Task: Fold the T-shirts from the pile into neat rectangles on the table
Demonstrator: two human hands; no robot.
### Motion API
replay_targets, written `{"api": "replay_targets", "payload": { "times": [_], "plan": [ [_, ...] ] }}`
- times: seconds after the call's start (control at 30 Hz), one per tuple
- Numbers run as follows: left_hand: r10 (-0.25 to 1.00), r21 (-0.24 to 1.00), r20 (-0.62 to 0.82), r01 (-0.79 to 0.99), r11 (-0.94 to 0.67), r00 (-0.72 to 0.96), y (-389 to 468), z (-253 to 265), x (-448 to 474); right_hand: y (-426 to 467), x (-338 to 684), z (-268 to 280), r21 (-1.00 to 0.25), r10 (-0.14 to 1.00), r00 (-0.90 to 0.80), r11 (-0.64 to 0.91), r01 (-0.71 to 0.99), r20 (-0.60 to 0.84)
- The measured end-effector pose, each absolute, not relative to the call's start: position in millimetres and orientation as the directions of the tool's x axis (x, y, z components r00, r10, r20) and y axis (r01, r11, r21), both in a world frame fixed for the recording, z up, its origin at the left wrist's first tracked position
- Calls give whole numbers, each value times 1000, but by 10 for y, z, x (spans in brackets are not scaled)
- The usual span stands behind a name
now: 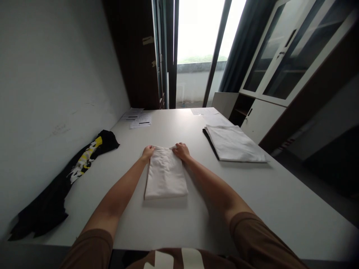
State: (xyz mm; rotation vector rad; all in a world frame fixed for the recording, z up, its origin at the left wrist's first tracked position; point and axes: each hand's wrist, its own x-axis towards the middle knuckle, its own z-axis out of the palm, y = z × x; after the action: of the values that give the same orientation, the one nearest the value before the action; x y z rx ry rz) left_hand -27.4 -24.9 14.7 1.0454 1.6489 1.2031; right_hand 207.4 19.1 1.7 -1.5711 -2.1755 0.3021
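A folded white cloth [167,173] lies flat in front of me, a neat rectangle with a few soft creases; whether it is a garment I cannot tell. My left hand [148,152] pinches its far left corner, the fingers closed on the edge. At the far right corner, my right hand [181,150] grips the same edge with curled fingers. The far edge stretches between both hands, and the near edge rests on the white table [165,224].
On the right lies a stack of folded white cloth [235,144] with a black layer beneath. A crumpled black garment [56,190] with a yellow and white print lies along the left wall. Paper sheets [140,119] are at the far left; glass-door cabinets [280,56] stand right.
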Motion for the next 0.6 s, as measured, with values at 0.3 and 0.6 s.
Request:
{"api": "replay_targets", "payload": {
  "times": [0.3,0.6],
  "plan": [
    [930,669,292,742,-33,-223,-440,15,-21,114,2086,-92,-484,895,-233,407,775,380],
    [975,441,147,872,-215,166,-539,-228,103,-66,2032,-76,-447,799,-508,602,662,323]
  ]
}}
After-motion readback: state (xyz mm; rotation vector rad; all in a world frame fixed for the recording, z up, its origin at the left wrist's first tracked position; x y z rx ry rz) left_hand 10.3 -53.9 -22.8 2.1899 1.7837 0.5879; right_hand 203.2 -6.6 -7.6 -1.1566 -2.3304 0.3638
